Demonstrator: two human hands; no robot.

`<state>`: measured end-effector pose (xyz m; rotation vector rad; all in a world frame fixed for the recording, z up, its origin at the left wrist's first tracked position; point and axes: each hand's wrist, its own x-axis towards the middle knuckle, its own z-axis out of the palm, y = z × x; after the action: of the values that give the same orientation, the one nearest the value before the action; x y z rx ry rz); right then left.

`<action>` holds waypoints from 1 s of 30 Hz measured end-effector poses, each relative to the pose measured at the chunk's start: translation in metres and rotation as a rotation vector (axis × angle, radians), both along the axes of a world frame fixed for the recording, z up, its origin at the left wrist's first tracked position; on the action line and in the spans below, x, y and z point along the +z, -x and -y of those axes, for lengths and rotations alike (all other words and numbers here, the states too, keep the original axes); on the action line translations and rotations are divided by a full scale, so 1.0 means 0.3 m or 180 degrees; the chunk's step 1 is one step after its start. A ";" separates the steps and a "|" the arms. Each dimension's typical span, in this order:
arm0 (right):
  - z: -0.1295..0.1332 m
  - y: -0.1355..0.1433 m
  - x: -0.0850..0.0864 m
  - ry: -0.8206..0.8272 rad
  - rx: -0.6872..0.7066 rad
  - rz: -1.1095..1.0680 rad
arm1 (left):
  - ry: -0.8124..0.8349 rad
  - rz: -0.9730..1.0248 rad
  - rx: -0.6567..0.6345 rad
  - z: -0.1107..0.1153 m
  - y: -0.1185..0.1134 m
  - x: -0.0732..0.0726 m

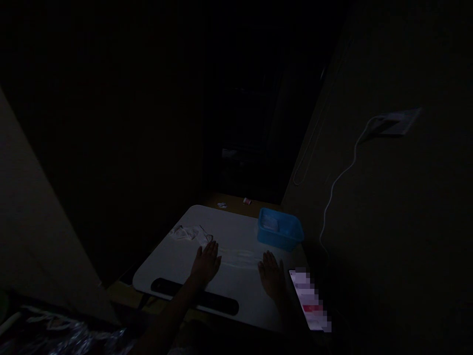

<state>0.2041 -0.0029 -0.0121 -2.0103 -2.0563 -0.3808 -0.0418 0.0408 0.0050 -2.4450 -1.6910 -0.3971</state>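
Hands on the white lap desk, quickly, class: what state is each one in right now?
Left hand: open, flat on the white lap desk, holding nothing.
Right hand: open, flat on the desk, holding nothing.

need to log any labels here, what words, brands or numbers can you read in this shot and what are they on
None can be read.
The lit screen beside the right hand is blurred out; no text shows.
The blue tub shows no label.
The clear wrappers past the left hand on the white table are too dark and small to read.
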 end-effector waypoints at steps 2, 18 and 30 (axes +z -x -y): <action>0.000 -0.015 -0.014 -0.0118 0.0013 0.0058 | 0.0035 -0.0002 0.0018 0.000 -0.001 0.001; 0.008 -0.002 0.003 0.0019 -0.0041 -0.0021 | -0.0046 0.0053 -0.0011 0.002 0.004 -0.005; -0.006 0.189 0.049 0.0230 0.0357 -0.0228 | 0.0024 0.0133 -0.0762 0.016 -0.183 -0.003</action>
<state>0.1475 -0.0010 0.0027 -1.9077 -2.1552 -0.2131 0.0132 0.0360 0.0042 -2.6710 -1.4191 -0.4734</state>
